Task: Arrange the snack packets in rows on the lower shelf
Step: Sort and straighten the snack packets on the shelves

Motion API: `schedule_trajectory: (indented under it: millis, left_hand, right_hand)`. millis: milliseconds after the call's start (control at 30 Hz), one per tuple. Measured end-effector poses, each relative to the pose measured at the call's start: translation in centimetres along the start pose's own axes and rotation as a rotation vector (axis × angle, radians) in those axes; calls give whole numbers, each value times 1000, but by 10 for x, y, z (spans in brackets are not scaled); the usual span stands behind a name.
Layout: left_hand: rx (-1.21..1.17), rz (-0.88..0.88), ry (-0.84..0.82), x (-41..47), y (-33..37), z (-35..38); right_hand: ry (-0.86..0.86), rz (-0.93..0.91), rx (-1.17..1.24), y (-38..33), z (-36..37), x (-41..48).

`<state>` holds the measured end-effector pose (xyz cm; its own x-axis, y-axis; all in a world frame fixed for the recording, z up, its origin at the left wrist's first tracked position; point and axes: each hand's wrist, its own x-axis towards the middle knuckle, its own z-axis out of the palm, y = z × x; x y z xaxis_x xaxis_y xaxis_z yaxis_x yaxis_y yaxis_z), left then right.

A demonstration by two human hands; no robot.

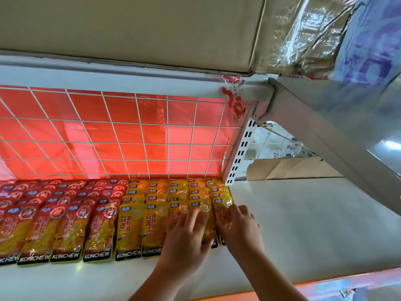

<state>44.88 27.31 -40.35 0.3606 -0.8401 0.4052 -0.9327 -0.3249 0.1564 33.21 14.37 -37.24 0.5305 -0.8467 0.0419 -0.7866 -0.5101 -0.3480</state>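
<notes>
Left grip (186,233) lies flat, fingers apart, on the front yellow packets (205,208); right grip (240,229), likewise unclenched, touches the end packet (223,208); packets run lengthwise toward the shelf (303,224) back

Packets (128,227) sit in overlapping rows across the left and middle of the lower shelf (303,224), running back to the wire grid (112,135) behind them. The left hand (186,235) and right hand (240,229) rest side by side on the rightmost columns. A slotted upright (240,148) stands at the grid's right end, with cardboard (288,170) past it at mid right. The upper shelf (130,72) runs overhead with a box (130,29) on top.
</notes>
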Motion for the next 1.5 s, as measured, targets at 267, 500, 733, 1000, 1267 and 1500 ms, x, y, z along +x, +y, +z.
schedule_trajectory:
  millis: [267, 500, 733, 1000, 1267, 1500]
  left_hand:
    - [-5, 9, -39, 0, 1, 2]
    - [-27, 21, -49, -1, 1, -1]
    - [-63, -5, -99, 1, 0, -7]
    - [-184, -28, 46, 34, -18, -59]
    - [-266, 55, 237, 93, -30, -181]
    - [-386, 299, 426, 126, -5, -285]
  right_hand:
    - [19, -52, -2, 6, 1, 0]
    - [12, -65, 3, 5, -1, 0]
    - [43, -75, -2, 2, -6, -2]
    - [49, -187, 165, -54, -46, 2]
    - [268, -335, 522, -135, -142, -1]
    - [485, -398, 548, -167, -246, -31]
